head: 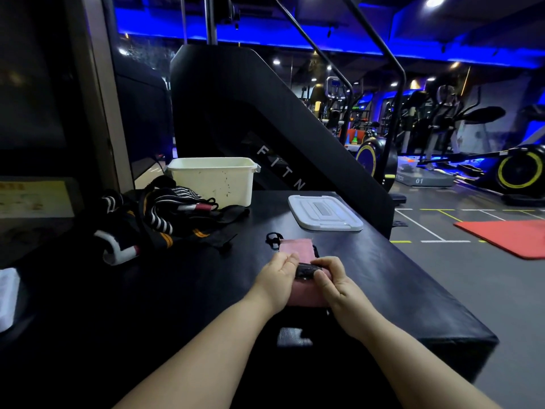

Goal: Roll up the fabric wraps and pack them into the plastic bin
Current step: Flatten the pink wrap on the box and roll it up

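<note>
Bin: on the tabletop, far side, left of centre.
Wrap pile: in front and to the left of the bin, touching it.
Lid: flat on the tabletop, right of the bin, apart from it.
Single wrap: nearer than the lid, held between left hand and right hand.

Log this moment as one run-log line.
step: rolling pink wrap | left hand, right hand: both hold it | bin: open, lid off | wrap pile: unrolled

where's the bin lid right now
In the head view the white lid lies flat on the black table, right of the cream bin and just beyond the pink wrap.
</note>
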